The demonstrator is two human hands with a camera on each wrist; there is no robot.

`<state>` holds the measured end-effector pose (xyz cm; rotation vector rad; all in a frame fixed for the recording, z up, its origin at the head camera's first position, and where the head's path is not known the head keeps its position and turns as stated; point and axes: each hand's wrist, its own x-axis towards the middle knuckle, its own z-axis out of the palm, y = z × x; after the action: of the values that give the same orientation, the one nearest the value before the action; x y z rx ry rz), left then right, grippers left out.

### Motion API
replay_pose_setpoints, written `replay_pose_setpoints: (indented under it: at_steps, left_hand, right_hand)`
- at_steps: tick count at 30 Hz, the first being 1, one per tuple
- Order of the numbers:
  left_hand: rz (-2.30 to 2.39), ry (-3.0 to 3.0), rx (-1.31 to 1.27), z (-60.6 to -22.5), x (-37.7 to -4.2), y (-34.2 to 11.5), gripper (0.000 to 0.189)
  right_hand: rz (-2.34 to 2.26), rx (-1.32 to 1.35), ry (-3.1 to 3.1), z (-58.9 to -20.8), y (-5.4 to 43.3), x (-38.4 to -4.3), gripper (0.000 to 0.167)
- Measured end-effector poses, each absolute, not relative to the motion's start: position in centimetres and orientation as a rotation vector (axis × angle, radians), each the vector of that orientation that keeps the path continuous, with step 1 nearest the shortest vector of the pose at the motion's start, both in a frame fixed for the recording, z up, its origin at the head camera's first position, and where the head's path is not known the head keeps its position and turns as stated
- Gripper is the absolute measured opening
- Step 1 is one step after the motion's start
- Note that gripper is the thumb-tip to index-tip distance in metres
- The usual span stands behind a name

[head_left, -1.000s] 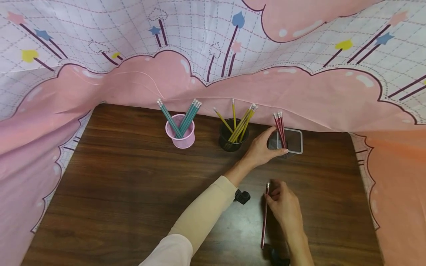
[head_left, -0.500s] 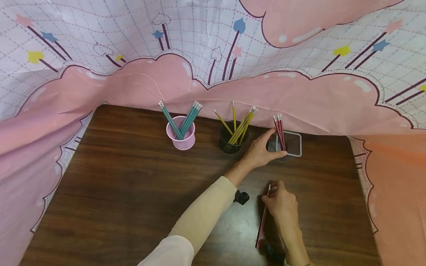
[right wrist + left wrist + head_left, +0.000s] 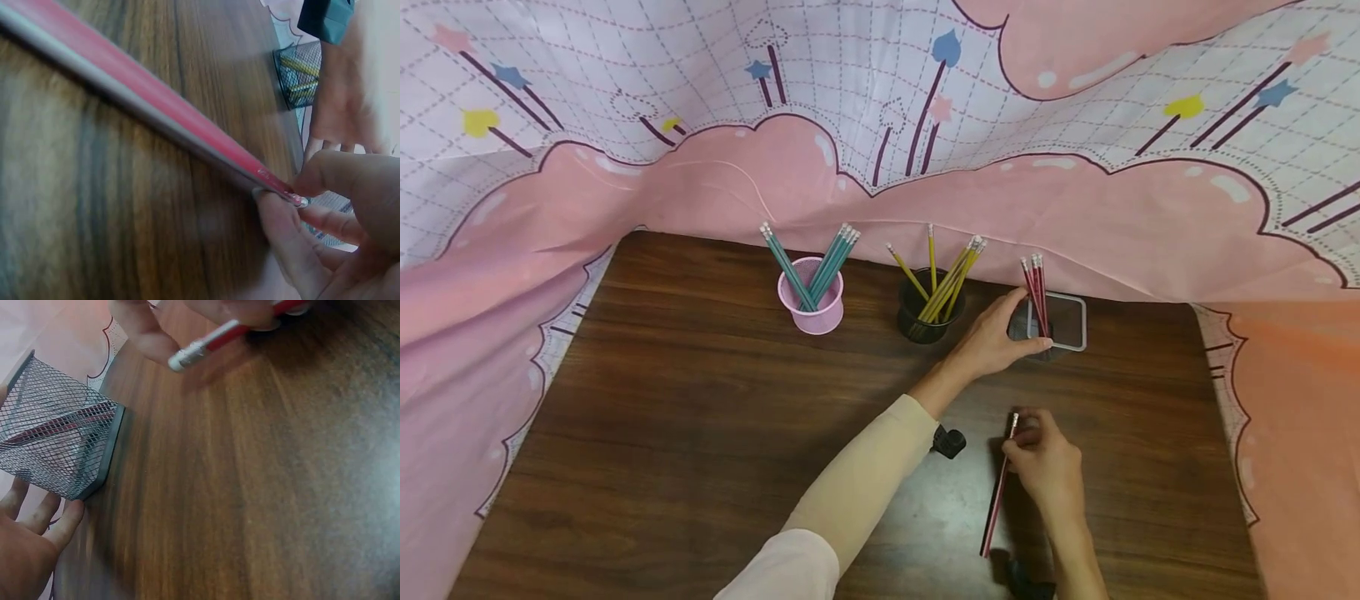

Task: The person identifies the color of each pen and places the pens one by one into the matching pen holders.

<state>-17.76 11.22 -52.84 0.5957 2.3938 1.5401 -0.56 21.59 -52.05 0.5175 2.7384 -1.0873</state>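
In the head view my left hand (image 3: 992, 340) holds the square dark mesh pencil holder (image 3: 1070, 323) at its left side, thumb at the front and fingers at the back. Several red pencils (image 3: 1037, 287) lean in it, white erasers up. The left wrist view shows the mesh wall (image 3: 59, 428) with fingers against it. Nearer the front, my right hand (image 3: 1051, 462) pinches a red pencil (image 3: 996, 512) near its eraser end. That pencil slants toward the front edge, its far end low over the table. In the right wrist view, thumb and fingers close around the pencil (image 3: 187, 122).
Left of the mesh holder stands a black cup (image 3: 922, 329) with several yellow pencils (image 3: 951, 283). Farther left is a pink cup (image 3: 817, 321) holding several teal pencils (image 3: 829, 265). A patterned cloth (image 3: 880, 208) hangs behind the brown wooden table (image 3: 700, 400).
My right hand has closed its pinch on the red pencil, and the pencil has turned to a steeper slant, eraser end to the right. The left hand stays at the mesh holder.
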Motion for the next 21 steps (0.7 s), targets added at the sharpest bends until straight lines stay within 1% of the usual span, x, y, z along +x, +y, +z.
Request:
replay_pose_setpoints:
  at_steps: [9,14,21]
  left_hand:
    - [1.541,2.411,0.589,-52.8,-17.4,11.6,0.086]
    - [1.562,2.435,0.583,-53.1,-17.5,11.8,0.084]
    - [1.540,2.427,0.553,-52.8,-17.7,11.5,0.086]
  right_hand:
    - [-1.084,0.630,2.849,-51.1,23.5,-1.0,0.045]
    - [-1.121,0.609,2.908,-49.7,24.4,-1.9,0.044]
    - [-1.156,0.602,3.029,-47.8,25.4,-3.3,0.039]
